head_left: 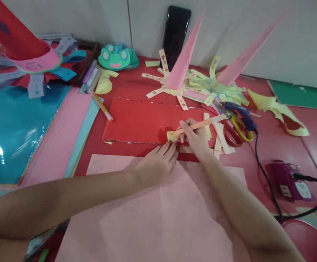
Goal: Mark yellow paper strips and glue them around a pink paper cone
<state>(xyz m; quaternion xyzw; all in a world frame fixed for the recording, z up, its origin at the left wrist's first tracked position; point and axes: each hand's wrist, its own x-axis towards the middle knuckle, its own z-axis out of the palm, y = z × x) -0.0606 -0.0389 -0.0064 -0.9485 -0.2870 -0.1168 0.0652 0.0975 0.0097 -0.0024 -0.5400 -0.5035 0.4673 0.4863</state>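
The right hand (195,139) grips the orange pen (211,120), tip at the yellow strip (170,137) on the red board (136,120). The left hand (157,162) lies with fingers extended, apparently pressing the strip's near edge.

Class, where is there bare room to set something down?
Bare: the red board, between loose pen and yellow slip; pink sheet between the forearms; tabletop between cut-out scrap and purple box. Crowded: around the board's right end, with paper strips, scissors and glue gun.
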